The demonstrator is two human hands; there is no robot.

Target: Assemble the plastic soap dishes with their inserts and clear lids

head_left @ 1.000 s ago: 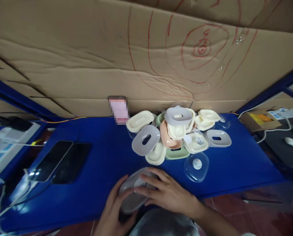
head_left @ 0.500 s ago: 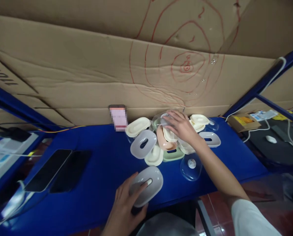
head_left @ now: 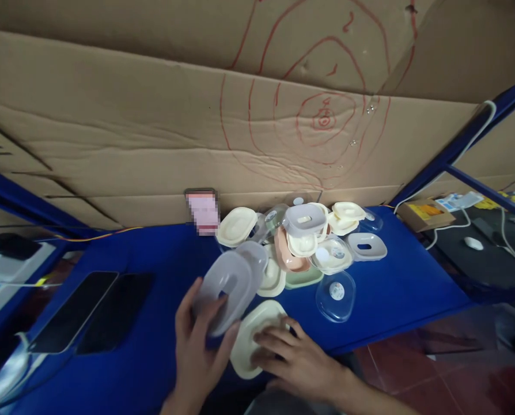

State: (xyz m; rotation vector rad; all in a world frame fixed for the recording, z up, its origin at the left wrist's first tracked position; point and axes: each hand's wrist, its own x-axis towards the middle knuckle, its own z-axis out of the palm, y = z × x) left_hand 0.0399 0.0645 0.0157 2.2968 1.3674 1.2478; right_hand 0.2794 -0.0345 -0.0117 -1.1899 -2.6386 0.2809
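My left hand grips a grey oval lid with a slot in its middle, lifted and tilted over the blue table. My right hand rests with curled fingers on a cream oval dish near the table's front edge. Behind them lies a heap of cream, grey, pink, green and clear oval dishes and lids.
A clear lid with a sticker lies right of the cream dish. Two dark phones lie at the left. A cardboard sheet with red circles stands behind the table. A small box and cables sit at the right.
My right hand came back from the heap and now rests on a cream dish at the front edge. My left hand has lifted the grey slotted lid off the table.
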